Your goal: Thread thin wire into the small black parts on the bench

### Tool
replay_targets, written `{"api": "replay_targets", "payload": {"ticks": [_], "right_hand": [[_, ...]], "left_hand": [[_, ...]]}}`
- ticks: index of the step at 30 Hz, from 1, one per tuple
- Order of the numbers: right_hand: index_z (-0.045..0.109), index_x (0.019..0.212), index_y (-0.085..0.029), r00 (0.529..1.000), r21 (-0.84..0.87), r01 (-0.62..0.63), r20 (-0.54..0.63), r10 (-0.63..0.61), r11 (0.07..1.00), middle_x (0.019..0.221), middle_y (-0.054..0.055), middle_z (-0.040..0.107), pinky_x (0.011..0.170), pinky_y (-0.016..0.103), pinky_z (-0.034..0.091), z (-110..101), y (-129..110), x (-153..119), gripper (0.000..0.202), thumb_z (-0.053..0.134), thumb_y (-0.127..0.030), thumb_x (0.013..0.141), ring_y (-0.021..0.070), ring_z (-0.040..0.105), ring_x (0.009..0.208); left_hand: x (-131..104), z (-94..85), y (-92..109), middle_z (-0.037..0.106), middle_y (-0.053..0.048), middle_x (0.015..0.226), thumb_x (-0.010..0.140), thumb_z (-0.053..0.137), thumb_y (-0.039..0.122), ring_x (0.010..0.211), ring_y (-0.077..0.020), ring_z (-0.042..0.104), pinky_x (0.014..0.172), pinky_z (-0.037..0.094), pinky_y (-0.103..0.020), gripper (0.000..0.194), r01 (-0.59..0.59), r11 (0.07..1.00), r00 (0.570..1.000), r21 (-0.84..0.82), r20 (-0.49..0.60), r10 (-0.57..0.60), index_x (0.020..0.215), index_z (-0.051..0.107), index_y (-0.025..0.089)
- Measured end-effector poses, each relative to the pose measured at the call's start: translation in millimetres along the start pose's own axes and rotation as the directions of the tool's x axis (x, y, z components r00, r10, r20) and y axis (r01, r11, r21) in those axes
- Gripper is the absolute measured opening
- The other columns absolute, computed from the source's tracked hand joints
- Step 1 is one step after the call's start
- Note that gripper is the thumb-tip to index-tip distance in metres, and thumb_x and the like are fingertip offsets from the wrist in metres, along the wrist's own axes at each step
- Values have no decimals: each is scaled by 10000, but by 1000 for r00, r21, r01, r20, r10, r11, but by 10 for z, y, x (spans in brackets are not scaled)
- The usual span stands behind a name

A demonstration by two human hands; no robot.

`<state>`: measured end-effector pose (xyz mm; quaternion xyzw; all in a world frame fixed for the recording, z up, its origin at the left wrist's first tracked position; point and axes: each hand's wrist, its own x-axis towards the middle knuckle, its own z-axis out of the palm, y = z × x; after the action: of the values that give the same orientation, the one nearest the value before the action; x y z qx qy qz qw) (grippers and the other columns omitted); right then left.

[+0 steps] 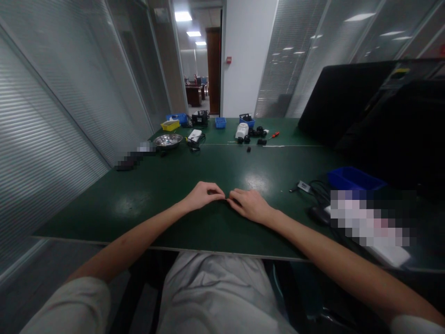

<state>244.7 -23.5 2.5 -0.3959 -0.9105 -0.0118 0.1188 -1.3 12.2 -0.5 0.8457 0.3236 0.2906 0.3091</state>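
Note:
Both hands meet over the near middle of a green tabletop point(194, 232). Thumb and forefinger of my left hand point(203, 195) are pinched together at the tips. Just to its right, my right hand point(252, 205) is closed, fingers curled and thumb pressed against the forefinger. A tiny light-coloured bit shows between the fingertips of the two hands, too small to name. Whatever each pinch holds is mostly hidden by the fingers.
Farther back lie a metal bowl point(168, 140), a yellow tray point(170, 125), a small blue bin point(220, 122), a white device point(242, 131) and an orange screwdriver point(274, 135). To the right are a blue tray point(354, 180), a black mouse point(318, 215) and cables.

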Motion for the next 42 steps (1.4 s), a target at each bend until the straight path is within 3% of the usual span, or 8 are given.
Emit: {"api": "replay_targets", "payload": {"ticks": [5,11,21,26,32,37,40,42], "right_hand": [[606,1007,-209,1000,1,-18,0,18,1000,953,48,682,619,294,249,-11,-10,1,298,406,-415,1084,143,589,719],[617,1019,-212,1000,10,-18,17,18,1000,959,50,685,618,289,251,-44,-27,-2,289,417,-412,1080,147,591,727],[667,1005,-217,990,184,-116,-57,129,976,934,35,709,681,274,344,-66,48,-29,286,460,-406,1061,151,617,760],[680,971,-217,974,222,-186,-86,209,957,909,30,717,673,276,349,-33,134,-8,282,482,-401,1048,158,621,764],[680,948,-216,973,241,-193,-75,217,951,894,32,722,662,279,356,-24,158,4,291,491,-418,1041,161,621,746],[690,986,-217,975,254,-186,-69,209,949,906,36,721,687,278,379,-45,148,-4,301,480,-422,1048,163,630,768],[688,972,-219,975,252,-193,-59,214,948,902,33,720,673,274,371,-51,151,-6,311,479,-436,1048,163,628,760],[688,968,-219,975,247,-197,-52,216,949,901,32,722,663,272,365,-49,152,-5,317,477,-441,1049,161,625,749]], "left_hand": [[86,-2,-101,733,-84,980,962,672,312,905,-195,671,836,500,-295,200,-69,976,994,208,-70,85,972,796,156],[23,-31,-130,724,-98,1084,1042,527,269,1033,-211,651,938,503,-326,267,-247,880,969,407,116,219,1079,771,166],[-70,-81,40,697,-112,1165,1054,482,252,1083,-203,650,992,505,-336,289,-211,922,976,325,25,214,1178,725,155],[-98,-36,173,698,-104,1138,985,641,359,1086,-229,625,973,495,-355,291,-242,925,969,293,121,215,1207,708,183],[-91,-51,119,685,-116,1109,986,635,325,1087,-232,623,979,490,-367,186,-188,943,981,274,97,168,1032,715,164],[-114,-150,85,691,-104,1113,999,611,329,1050,-220,648,946,499,-343,202,-101,954,990,281,125,68,1097,696,175],[-257,-343,-1,704,-92,1096,1005,592,370,1017,-211,663,900,507,-312,239,-39,958,991,283,137,0,1112,705,188],[-446,-586,-154,706,-95,1153,999,586,407,1016,-212,669,882,516,-305,306,62,962,994,264,73,-85,1189,705,198]]}}
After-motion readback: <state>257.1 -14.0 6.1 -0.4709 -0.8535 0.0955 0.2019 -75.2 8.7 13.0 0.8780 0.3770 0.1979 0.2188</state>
